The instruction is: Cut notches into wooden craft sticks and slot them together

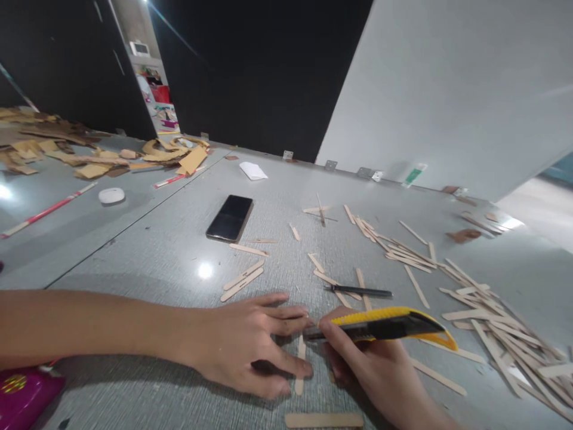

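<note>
My right hand (371, 364) grips a yellow and black utility knife (394, 327), its blade end pointing left. That end meets a wooden craft stick (301, 373) lying lengthwise on the grey table (147, 263). My left hand (257, 343) lies flat with fingers spread, its fingertips pressing on the same stick. Another craft stick (324, 420) lies crosswise at the near edge of the view. Just beyond my hands are a black pen-like tool (358, 291) and several cut sticks (242, 280).
A large pile of craft sticks (496, 322) spreads along the right. A phone (230, 217) and a white earbud case (111, 196) lie farther back. Cardboard scraps (147, 156) heap at the back left. A magenta object (29, 394) sits at the near left. Dark and white panels rise behind.
</note>
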